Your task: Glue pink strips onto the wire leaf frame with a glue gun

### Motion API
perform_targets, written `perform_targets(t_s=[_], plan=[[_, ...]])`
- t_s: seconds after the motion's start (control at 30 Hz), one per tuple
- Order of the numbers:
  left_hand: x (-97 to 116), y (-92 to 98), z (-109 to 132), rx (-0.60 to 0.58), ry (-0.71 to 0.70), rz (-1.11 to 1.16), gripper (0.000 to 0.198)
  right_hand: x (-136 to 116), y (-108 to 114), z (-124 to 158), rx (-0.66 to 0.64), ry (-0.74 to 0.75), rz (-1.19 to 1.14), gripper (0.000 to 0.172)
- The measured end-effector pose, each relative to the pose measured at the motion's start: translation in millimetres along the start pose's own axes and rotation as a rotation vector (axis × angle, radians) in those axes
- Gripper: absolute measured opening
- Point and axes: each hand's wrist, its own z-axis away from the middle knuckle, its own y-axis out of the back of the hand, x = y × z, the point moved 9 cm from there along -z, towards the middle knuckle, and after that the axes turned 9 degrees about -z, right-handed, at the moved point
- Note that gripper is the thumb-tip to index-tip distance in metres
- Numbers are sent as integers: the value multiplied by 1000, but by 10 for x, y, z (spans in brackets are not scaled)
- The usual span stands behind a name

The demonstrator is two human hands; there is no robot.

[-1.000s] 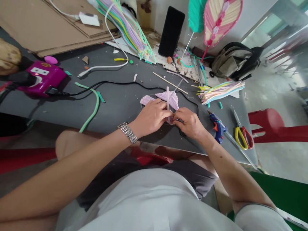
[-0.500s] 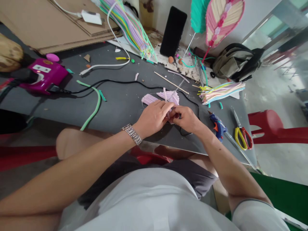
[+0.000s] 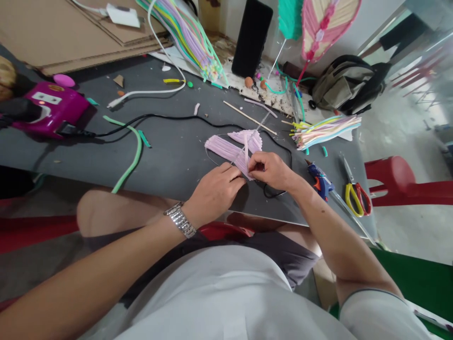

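— Workroom table first: what is laid out there?
— A grey work table (image 3: 166, 160) fills most of the view, and stacked cardboard sheets (image 3: 71, 28) are propped behind it. Everything is best placed from the leaf-shaped piece of pale pink strips (image 3: 230, 151), which is found near the table's front edge. A magenta electric unit (image 3: 49, 101) is set well to its left, and a bundle of pastel straws (image 3: 323, 132) lies beyond it to the right. A blue glue gun (image 3: 320, 182) is set nearer on its right, with yellow-and-red scissors (image 3: 356, 200) further right again.

— And at the piece itself?
— Its strips are seen against a thin wire frame (image 3: 208, 152), and a black cable (image 3: 212, 123) is looped behind it. A crossing strip (image 3: 245, 158) is laid over the middle. That strip is pinched near its lower end by the thumb and forefinger of the right hand (image 3: 271, 170). The left hand (image 3: 214, 193), a metal watch (image 3: 180, 220) on its wrist, has its fingers together against the lower end of the piece; whether anything is gripped cannot be told.

— Which step is this?
— Fitting of the crossing strip along the leaf's centre is judged to be in hand. Firm pressure on that strip is called for while it is fixed.
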Motion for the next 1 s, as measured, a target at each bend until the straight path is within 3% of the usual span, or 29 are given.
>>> perform_targets(t_s=[0.33, 0.57, 1.0], plan=[[-8, -26, 9, -5, 4, -18, 31, -14, -11, 11, 13, 50, 2, 6], [37, -70, -13, -73, -12, -66, 31, -12, -16, 3, 7, 39, -4, 7], [120, -77, -72, -180, 202, -87, 31, -7, -22, -13, -6, 33, 34, 7]])
